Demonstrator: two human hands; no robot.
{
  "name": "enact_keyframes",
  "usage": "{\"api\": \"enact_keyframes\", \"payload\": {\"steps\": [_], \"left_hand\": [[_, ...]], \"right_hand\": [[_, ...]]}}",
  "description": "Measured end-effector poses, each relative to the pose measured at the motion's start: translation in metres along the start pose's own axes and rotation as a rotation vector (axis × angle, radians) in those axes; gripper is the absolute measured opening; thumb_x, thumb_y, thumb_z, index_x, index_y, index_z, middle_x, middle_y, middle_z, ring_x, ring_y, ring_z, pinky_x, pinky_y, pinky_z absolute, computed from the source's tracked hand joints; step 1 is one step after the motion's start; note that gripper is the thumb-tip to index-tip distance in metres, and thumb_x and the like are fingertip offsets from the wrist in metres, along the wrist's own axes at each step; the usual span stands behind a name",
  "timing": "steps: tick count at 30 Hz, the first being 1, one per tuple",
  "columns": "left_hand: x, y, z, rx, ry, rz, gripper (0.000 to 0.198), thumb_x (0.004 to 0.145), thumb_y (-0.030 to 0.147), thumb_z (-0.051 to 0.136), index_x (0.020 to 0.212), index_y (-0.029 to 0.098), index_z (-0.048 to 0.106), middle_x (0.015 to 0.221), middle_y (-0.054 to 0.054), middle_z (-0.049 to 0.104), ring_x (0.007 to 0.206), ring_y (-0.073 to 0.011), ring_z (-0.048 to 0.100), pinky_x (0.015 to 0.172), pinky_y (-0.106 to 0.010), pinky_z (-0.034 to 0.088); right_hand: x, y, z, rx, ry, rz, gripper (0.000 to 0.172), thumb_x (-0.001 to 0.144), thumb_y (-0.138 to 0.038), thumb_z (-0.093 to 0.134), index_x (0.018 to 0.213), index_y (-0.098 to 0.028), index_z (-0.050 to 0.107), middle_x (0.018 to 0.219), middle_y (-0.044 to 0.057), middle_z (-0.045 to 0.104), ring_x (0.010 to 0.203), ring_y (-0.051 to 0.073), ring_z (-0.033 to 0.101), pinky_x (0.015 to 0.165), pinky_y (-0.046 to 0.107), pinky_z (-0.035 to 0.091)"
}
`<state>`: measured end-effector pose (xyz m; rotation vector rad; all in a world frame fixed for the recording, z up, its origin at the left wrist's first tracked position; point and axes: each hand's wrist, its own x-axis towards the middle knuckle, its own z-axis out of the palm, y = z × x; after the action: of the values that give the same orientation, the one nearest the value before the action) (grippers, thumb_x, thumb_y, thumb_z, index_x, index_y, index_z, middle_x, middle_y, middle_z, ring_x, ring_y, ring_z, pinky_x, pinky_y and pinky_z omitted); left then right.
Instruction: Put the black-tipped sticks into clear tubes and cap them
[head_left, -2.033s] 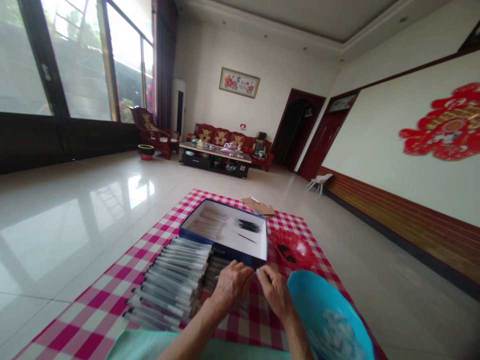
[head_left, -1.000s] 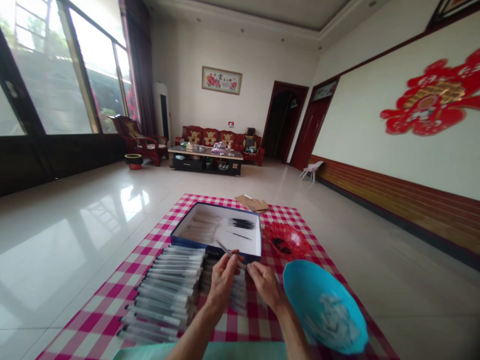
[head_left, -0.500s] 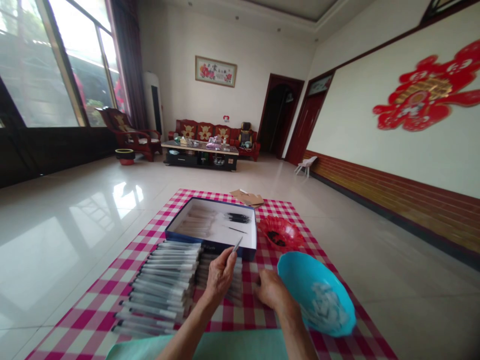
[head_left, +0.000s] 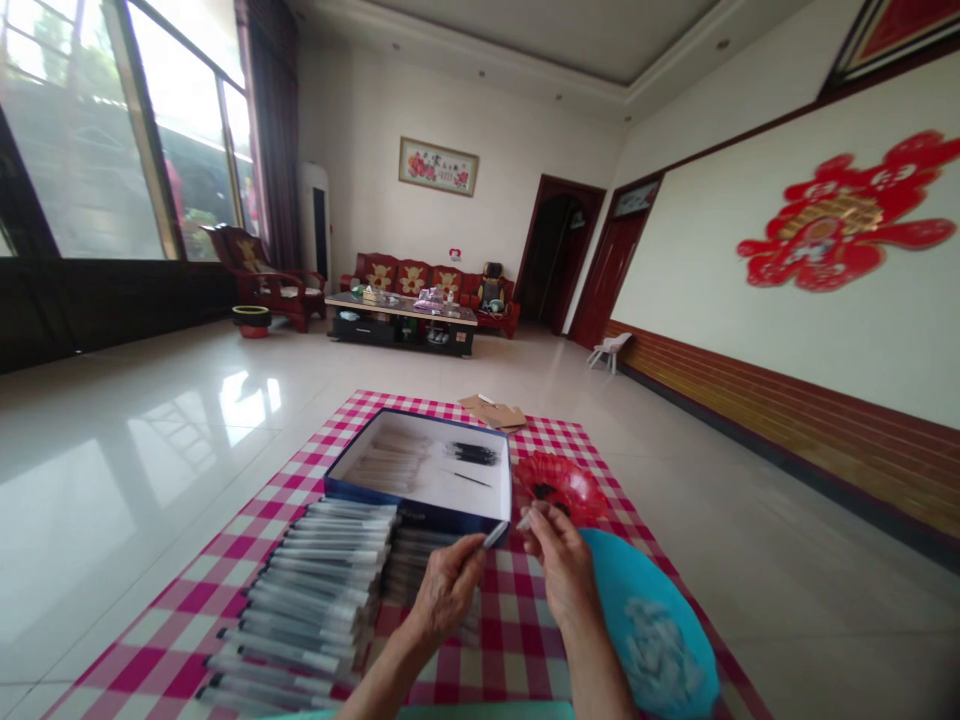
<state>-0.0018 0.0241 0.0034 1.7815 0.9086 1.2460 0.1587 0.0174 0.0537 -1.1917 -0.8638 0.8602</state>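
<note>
My left hand (head_left: 450,580) is closed around a slim pen barrel (head_left: 495,535) whose tip points up and right, near the front right corner of a blue-edged white box (head_left: 420,519). Facing it, my right hand (head_left: 553,548) pinches a small whitish piece (head_left: 525,522), just in front of the red bowl (head_left: 574,488). Many pens with dark ends (head_left: 307,580) lie stacked left of my left hand. Inside the box are clear thin tubes (head_left: 386,460) and a bunch of black refills (head_left: 474,454). Small white pieces (head_left: 660,655) fill part of the blue bowl (head_left: 607,560).
A pink and white checked cloth (head_left: 225,560) covers the table. Brown cardboard (head_left: 495,412) lies at its far edge. More pens, blurred, lie beneath and beside my left hand. Across the room stand a low table (head_left: 401,310) and a red sofa (head_left: 367,270).
My right hand has moved up and left from beside the blue bowl, now with a small piece in its fingers. My left hand has shifted slightly right and down with the barrel. The view has tilted up.
</note>
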Motion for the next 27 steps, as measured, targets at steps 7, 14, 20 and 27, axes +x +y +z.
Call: {"api": "enact_keyframes", "payload": {"steps": [7,14,20,27], "left_hand": [[-0.001,0.01,0.002,0.052,-0.085,0.062,0.026,0.091,0.029,0.042,0.088,0.016,0.065,0.057,0.004,0.044,0.051,-0.0093,0.036,0.05,-0.02,0.028],[-0.001,0.009,0.003,0.024,-0.069,0.048,0.027,0.091,0.03,0.042,0.088,0.016,0.065,0.057,0.004,0.043,0.052,-0.0092,0.035,0.05,-0.02,0.028],[0.001,0.005,0.006,-0.143,-0.077,-0.044,0.031,0.088,0.038,0.047,0.083,0.014,0.066,0.056,0.004,0.043,0.051,-0.0084,0.036,0.049,-0.02,0.028],[0.004,0.018,0.005,-0.654,-0.251,-0.44,0.038,0.078,0.047,0.059,0.088,0.011,0.063,0.045,0.009,0.039,0.034,-0.0042,0.023,0.034,-0.018,0.016]], "right_hand": [[0.0,0.004,-0.001,0.109,0.003,0.01,0.035,0.064,-0.039,0.076,0.089,-0.017,0.064,0.074,0.001,0.068,0.065,0.014,0.061,0.056,0.022,0.047],[-0.004,0.002,0.006,0.059,-0.09,0.003,0.032,0.066,-0.04,0.074,0.086,-0.018,0.064,0.076,0.0,0.066,0.063,0.013,0.058,0.057,0.023,0.048],[-0.004,0.009,0.005,-0.019,-0.134,-0.025,0.033,0.069,-0.042,0.073,0.089,-0.018,0.065,0.075,-0.001,0.065,0.066,0.013,0.058,0.062,0.024,0.048],[-0.004,0.014,0.005,0.156,-0.268,0.051,0.035,0.076,-0.042,0.067,0.102,-0.019,0.065,0.089,0.004,0.069,0.081,0.017,0.062,0.071,0.028,0.05]]}}
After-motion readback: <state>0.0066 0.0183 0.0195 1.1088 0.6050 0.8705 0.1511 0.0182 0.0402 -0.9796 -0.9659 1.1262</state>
